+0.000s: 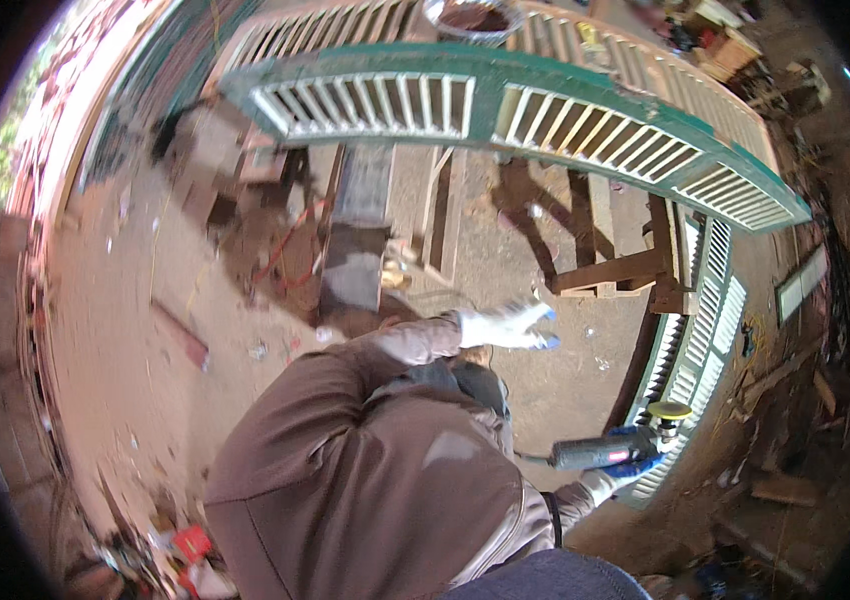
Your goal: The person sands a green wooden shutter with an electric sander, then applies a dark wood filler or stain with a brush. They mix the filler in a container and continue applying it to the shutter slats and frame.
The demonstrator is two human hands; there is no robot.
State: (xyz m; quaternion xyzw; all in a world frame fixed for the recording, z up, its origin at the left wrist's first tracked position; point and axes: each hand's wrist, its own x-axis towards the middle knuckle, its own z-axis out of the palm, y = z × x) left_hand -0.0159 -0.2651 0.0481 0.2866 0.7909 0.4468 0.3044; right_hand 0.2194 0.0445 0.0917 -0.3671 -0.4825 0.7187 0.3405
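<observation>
My right hand (633, 468), in a white and blue glove, grips an angle grinder (587, 453) with a dark body, held out at the lower right. The yellow sanding disc (669, 410) on its head faces up, and a cord runs from the rear toward my body. Empty, with its fingers apart, my left hand (505, 328) reaches over the floor near the middle; its white glove has blue fingertips. Across the far side lies a green louvered shutter (485, 100) with pale slats, apart from both hands.
More louvered shutters (710, 300) lean at the right, beside a wooden trestle (610, 272). A metal bowl (473, 35) of brown material sits on the far shutters. A red cord (285, 250) crosses the dirt floor. Scrap wood (783, 490) lies at the right.
</observation>
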